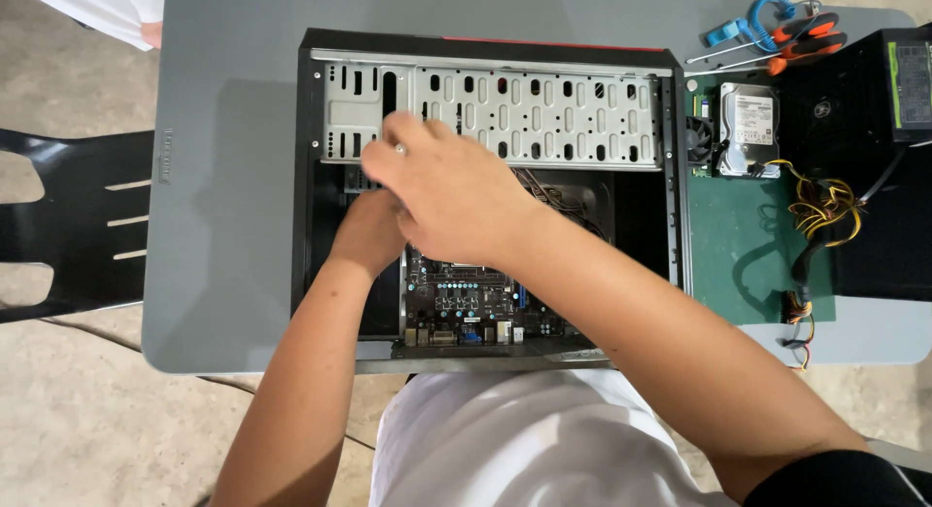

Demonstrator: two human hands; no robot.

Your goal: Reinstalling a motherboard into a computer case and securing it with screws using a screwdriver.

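An open black computer case (311,177) lies flat on a grey table (233,177), with its silver drive cage (544,114) at the far side. A dark motherboard (466,303) sits inside near me. My left hand (369,230) reaches down into the left part of the case, its fingers hidden under my right hand. My right hand (447,196) lies over it, fingers stretched toward the drive cage's lower left edge. Whether either hand holds anything is hidden.
A green mat (738,235) right of the case carries a hard drive (748,129), a small fan and yellow-black cables (820,211). Screwdrivers and pliers (777,32) lie at the far right, beside a black power supply (874,99). A black chair (68,226) stands left. Another person's sleeve (107,7) shows top left.
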